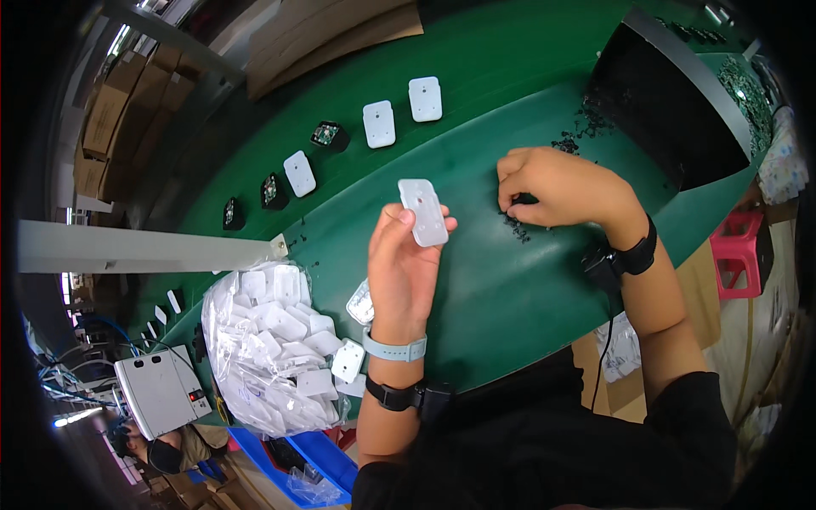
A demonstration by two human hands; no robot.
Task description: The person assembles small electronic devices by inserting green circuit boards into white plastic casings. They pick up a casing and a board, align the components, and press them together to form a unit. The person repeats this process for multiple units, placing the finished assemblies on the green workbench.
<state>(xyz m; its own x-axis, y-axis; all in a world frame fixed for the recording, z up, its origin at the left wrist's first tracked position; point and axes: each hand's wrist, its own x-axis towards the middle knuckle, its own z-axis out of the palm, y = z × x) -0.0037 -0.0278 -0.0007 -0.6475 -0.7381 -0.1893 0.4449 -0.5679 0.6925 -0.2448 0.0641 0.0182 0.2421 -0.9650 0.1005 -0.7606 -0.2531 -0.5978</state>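
Observation:
A white plastic cover [423,212] with rounded corners and a small hole is held up between the thumb and fingers of my left hand [401,263]. To the right, my right hand [557,187] reaches down to the green work surface, its fingers curled and pinched together. Beneath those fingertips lies a small heap of tiny black parts [517,228]. Whatever the right fingers hold is hidden. Left of my left wrist, a clear plastic bag [246,374] is full of similar white covers [285,319]. A loose white cover [348,360] lies between the bag and that wrist.
On the green belt [255,166] beyond stand white covers [379,124] and black housings with circuit boards [329,136]. More black parts [586,123] spill from a black tray [654,102] at right. A metal post [153,246], blue bin [297,467] and pink stool [738,255] stand around.

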